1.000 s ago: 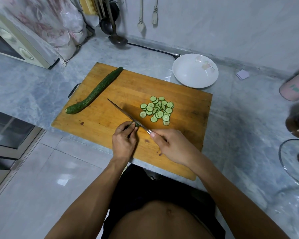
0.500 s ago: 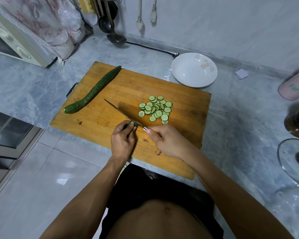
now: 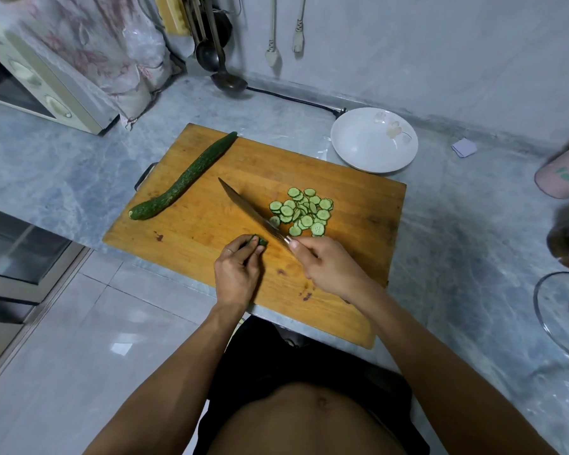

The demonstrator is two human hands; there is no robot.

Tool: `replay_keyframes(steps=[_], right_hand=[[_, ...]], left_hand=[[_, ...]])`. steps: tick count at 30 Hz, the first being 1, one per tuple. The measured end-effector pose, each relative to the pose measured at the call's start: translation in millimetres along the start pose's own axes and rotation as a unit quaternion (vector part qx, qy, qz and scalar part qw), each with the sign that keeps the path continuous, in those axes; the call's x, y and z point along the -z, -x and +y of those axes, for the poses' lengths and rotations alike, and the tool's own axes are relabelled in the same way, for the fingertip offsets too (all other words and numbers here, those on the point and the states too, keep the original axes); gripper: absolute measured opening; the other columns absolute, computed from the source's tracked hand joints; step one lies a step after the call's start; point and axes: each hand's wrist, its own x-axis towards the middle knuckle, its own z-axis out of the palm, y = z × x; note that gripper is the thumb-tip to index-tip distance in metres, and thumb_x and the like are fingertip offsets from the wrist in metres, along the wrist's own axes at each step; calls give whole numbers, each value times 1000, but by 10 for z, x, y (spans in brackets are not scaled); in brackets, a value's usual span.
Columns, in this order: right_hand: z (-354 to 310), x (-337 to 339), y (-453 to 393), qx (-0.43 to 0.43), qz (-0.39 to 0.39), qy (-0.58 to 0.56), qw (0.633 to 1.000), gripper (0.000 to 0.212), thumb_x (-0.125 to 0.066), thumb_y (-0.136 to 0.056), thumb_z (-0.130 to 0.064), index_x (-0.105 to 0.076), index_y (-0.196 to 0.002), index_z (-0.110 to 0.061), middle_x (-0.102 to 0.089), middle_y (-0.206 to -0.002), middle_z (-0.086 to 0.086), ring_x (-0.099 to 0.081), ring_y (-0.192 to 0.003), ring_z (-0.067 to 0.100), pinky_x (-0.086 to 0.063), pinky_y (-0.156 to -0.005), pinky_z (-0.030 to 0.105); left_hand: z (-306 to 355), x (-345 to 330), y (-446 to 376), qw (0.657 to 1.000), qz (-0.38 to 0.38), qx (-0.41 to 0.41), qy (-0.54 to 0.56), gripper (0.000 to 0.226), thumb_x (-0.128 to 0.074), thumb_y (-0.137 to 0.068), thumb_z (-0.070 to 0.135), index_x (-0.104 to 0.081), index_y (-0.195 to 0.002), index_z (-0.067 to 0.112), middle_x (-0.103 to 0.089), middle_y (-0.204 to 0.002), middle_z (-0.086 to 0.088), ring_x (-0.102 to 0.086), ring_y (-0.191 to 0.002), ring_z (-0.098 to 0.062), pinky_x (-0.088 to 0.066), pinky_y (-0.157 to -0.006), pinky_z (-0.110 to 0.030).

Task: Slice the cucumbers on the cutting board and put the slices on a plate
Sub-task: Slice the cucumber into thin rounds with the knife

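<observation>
On the cutting board (image 3: 358, 205), left hand (image 3: 237, 274) fingers pinch the cucumber stub (image 3: 258, 241); right hand (image 3: 329, 267) grips the knife (image 3: 250, 208).

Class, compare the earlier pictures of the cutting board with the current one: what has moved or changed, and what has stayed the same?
The knife, gripped by the right hand, has swung right, off the cucumber stub, towards the slices. The stub, pinched by the left hand, now shows clear of the blade. The whole cucumber, the slices and the bare plate stayed put.
</observation>
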Motion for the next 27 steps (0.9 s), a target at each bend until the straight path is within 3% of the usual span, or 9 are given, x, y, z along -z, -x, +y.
replay_keyframes(steps=[3,7,11,13,14,18,21,24,27], right_hand=[[-23,79,70,-1,-3,2,1000,44,-42,-107,-36,-42,-66,-19,-43,-60,10,-39,-52,17,-33,-56,37],[-91,129,178,22,-15,7,1000,45,-42,-107,-35,-47,-62,-36,-50,-64,19,-48,-59,35,-43,-57,45],[-122,115,214,37,-39,11,998,45,-42,-107,-34,-43,-62,-37,-43,-59,9,-48,-58,34,-34,-53,29],[-121,110,218,40,-44,8,998,44,-43,-107,-31,-41,-63,-32,-42,-57,1,-46,-48,17,-32,-50,13],[-120,106,222,40,-45,7,998,44,-43,-107,-31,-41,-63,-34,-42,-56,-5,-46,-46,8,-33,-49,11],[-114,58,244,45,-36,34,998,49,-43,-107,-33,-44,-59,-41,-37,-54,-9,-36,-50,5,-26,-51,22],[-116,18,271,44,-31,36,998,43,-43,-106,-35,-43,-64,-30,-35,-58,-7,-34,-54,8,-26,-54,32],[-114,1,265,39,-36,43,998,38,-43,-106,-36,-54,-75,-17,-38,-60,-3,-38,-56,10,-29,-55,34],[-92,-1,204,28,-47,40,998,38,-42,-106,-37,-54,-76,-17,-35,-58,-5,-35,-53,11,-29,-54,33]], left_hand=[[19,-5,10,1000,6,10,4,20,-75,-82,4,-74,-102,1,-71,-106,-14,-64,-91,-12,-41,-88,-3],[11,2,12,1000,11,13,10,20,-76,-81,3,-75,-101,1,-71,-106,-16,-65,-91,-15,-43,-88,-4],[6,2,15,1000,13,14,12,21,-77,-80,3,-75,-100,1,-71,-106,-17,-66,-91,-17,-44,-89,-5],[7,3,16,1000,12,12,11,20,-77,-80,3,-75,-99,1,-71,-105,-18,-66,-91,-16,-44,-89,-5],[8,3,17,1000,13,12,12,20,-77,-80,3,-75,-99,1,-71,-105,-18,-66,-91,-16,-43,-89,-5],[14,-4,27,999,18,22,17,19,-76,-80,2,-75,-98,0,-71,-105,-18,-66,-91,-17,-43,-88,-4],[18,-7,30,1000,16,24,13,18,-75,-81,2,-75,-98,0,-71,-106,-18,-66,-92,-17,-40,-88,-2],[15,-4,23,999,12,27,13,19,-74,-82,3,-75,-100,0,-70,-108,-19,-64,-96,-17,-39,-89,-1],[-7,-6,20,1000,7,20,9,19,-73,-83,5,-75,-102,1,-70,-109,-18,-64,-97,-17,-40,-91,-3]])
